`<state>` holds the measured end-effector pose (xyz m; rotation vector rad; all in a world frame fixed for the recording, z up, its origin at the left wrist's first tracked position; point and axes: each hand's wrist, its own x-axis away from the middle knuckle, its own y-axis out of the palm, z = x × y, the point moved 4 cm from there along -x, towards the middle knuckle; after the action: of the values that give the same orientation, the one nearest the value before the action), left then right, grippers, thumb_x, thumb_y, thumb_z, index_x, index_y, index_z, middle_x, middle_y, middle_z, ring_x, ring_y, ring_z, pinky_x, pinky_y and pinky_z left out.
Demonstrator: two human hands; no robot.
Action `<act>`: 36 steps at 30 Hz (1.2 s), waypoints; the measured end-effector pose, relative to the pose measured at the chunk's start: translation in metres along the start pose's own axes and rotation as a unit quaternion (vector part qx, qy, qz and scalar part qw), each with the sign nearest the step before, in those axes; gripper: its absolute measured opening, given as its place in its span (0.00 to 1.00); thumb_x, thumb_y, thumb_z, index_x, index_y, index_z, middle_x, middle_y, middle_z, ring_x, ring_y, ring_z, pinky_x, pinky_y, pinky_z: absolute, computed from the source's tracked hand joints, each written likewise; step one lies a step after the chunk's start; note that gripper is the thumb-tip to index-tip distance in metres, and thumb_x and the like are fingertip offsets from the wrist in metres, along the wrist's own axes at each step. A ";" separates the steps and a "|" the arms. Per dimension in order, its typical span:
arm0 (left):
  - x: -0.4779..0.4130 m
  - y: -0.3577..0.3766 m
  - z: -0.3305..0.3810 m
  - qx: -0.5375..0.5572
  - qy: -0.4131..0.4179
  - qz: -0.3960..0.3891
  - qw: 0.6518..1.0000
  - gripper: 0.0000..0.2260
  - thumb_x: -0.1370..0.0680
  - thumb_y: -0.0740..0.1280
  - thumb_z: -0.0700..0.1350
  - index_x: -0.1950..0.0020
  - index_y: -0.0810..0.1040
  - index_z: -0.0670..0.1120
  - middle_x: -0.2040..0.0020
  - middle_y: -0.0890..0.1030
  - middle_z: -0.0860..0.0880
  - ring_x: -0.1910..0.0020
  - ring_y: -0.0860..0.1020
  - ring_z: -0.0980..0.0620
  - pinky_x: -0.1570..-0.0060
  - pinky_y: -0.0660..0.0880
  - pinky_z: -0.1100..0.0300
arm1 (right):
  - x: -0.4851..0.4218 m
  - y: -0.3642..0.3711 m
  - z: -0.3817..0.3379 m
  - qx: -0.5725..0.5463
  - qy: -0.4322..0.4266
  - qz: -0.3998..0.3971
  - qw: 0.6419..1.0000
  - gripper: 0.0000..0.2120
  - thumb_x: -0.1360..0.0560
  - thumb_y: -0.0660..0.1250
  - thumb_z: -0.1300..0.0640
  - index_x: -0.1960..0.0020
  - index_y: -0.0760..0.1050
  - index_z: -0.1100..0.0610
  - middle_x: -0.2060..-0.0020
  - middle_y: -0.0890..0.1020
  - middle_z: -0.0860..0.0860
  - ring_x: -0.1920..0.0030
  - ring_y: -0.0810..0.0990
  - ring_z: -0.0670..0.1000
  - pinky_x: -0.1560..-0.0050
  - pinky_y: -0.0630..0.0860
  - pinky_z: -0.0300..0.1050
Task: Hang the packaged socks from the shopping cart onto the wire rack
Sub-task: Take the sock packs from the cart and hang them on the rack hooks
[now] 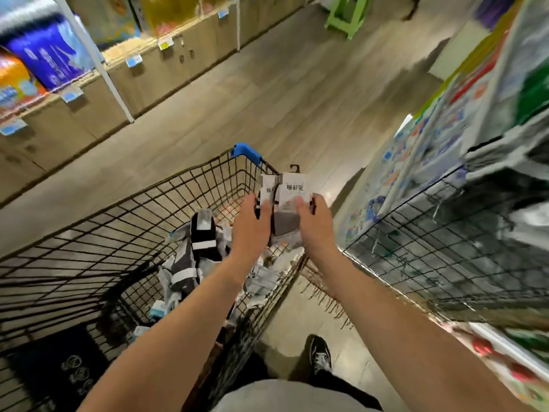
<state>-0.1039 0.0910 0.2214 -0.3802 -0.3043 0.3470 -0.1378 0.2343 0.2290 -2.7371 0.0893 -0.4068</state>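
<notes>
I hold a packaged sock bundle point(289, 190) with a white card label and a black hook over the far right corner of the black wire shopping cart point(124, 221). My left hand point(251, 226) grips its left side, and my right hand point(313, 224) grips its right side. More packaged socks point(197, 251), black, grey and white, lie piled inside the cart. The black wire rack point(439, 254) stands to the right of the cart, with blurred packs hanging on it.
A blue handle point(246, 151) caps the cart's far corner. Wooden shelf units with price tags point(133, 60) line the left side of the aisle. A green stool point(349, 16) stands far down the floor. My shoe point(319, 353) is beside the cart.
</notes>
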 end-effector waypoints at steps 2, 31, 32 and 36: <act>0.011 0.013 0.017 0.004 0.004 -0.012 1.000 0.16 0.15 0.59 0.52 0.36 0.72 0.42 0.49 0.77 0.51 0.50 0.76 0.48 0.55 0.71 0.57 | 0.009 -0.026 -0.003 0.008 -0.006 0.029 1.000 0.16 0.17 0.63 0.46 0.36 0.71 0.57 0.51 0.75 0.48 0.49 0.73 0.49 0.56 0.70 0.36; 0.285 0.329 0.227 -0.017 0.234 -0.288 0.928 0.10 0.16 0.60 0.53 0.43 0.72 0.47 0.52 0.78 0.53 0.54 0.76 0.52 0.59 0.71 0.57 | 0.175 -0.490 0.106 -0.144 -0.044 0.380 0.913 0.11 0.15 0.58 0.51 0.34 0.71 0.49 0.48 0.79 0.44 0.48 0.78 0.44 0.53 0.74 0.41; 0.287 0.335 0.235 -0.004 0.238 -0.296 0.925 0.12 0.16 0.61 0.54 0.38 0.73 0.48 0.46 0.79 0.53 0.49 0.77 0.53 0.52 0.73 0.57 | 0.175 -0.501 0.105 -0.143 -0.042 0.390 0.909 0.11 0.15 0.59 0.51 0.34 0.72 0.50 0.49 0.79 0.44 0.48 0.78 0.44 0.53 0.74 0.41; 0.288 0.354 0.263 0.032 0.260 -0.302 0.916 0.21 0.18 0.63 0.56 0.27 0.70 0.49 0.34 0.78 0.52 0.37 0.76 0.54 0.37 0.72 0.54 | 0.169 -0.533 0.089 -0.141 -0.055 0.408 0.901 0.12 0.15 0.60 0.52 0.33 0.72 0.52 0.48 0.79 0.45 0.47 0.79 0.47 0.49 0.77 0.44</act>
<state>-0.0339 0.5901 0.3739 -0.2827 0.1219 -0.3555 0.0545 0.7415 0.3919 -2.6633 1.2918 0.0098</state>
